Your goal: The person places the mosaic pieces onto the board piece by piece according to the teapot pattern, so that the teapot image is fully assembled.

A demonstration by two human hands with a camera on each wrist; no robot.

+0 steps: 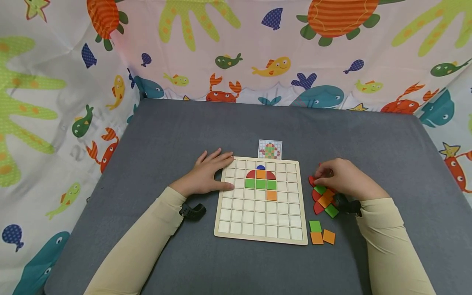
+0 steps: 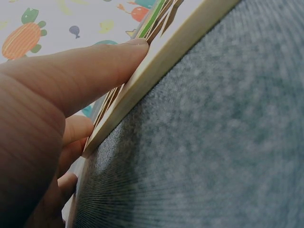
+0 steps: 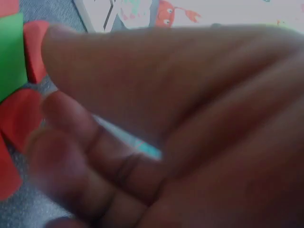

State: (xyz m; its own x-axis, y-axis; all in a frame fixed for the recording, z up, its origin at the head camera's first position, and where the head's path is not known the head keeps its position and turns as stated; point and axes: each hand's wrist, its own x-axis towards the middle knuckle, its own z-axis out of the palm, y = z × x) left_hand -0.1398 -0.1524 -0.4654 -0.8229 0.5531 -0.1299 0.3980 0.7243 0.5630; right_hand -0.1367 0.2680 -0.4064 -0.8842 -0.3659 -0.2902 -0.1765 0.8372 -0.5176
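Observation:
My left hand (image 1: 205, 174) rests on the left edge of a wooden grid board (image 1: 260, 219), its fingers spread and its thumb (image 2: 109, 59) on the rim. On the board lie a blue half-round piece (image 1: 261, 167), red quarter-round pieces (image 1: 250, 175), a row of green squares (image 1: 260, 184) and orange squares (image 1: 271, 195). To the right of the board my right hand (image 1: 343, 178) reaches over a pile of pieces. Its fingers bend loosely, with a gap to the thumb, whose tip overlaps a red piece (image 3: 34, 52) in the right wrist view. Nothing shows between them.
A small pattern card (image 1: 270, 149) lies just behind the board. The pile includes red, orange and green pieces (image 1: 332, 211). Nearer me sit a green square (image 1: 315, 226) and two orange squares (image 1: 329, 237). A sea-animal curtain (image 1: 250, 45) surrounds the grey table (image 1: 184, 123).

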